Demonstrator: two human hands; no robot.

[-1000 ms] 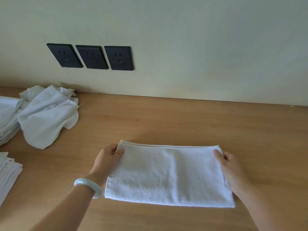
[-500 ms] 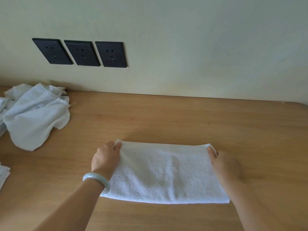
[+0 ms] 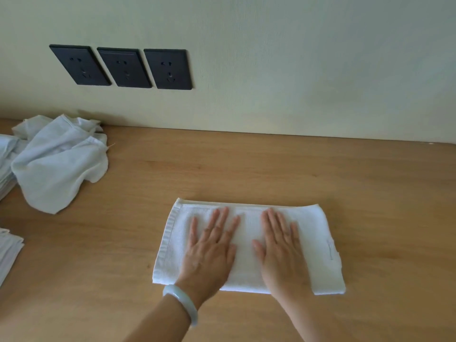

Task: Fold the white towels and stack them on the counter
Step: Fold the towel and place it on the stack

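Observation:
A white towel (image 3: 318, 243), folded into a long rectangle, lies flat on the wooden counter (image 3: 246, 169) in front of me. My left hand (image 3: 209, 250), with a pale bangle on its wrist, rests palm down on the towel's left half, fingers spread. My right hand (image 3: 281, 248) lies flat beside it on the middle of the towel, fingers apart. Neither hand grips the cloth.
A crumpled heap of white towels (image 3: 59, 164) lies at the back left near the wall. Folded white stacks show at the left edge, one behind the heap (image 3: 5, 169) and one nearer me (image 3: 8, 250). Three black wall sockets (image 3: 123, 67) sit above the counter.
Both hands have let go of the towel's far corners and moved inward; they now lie flat on its middle. The view has shifted.

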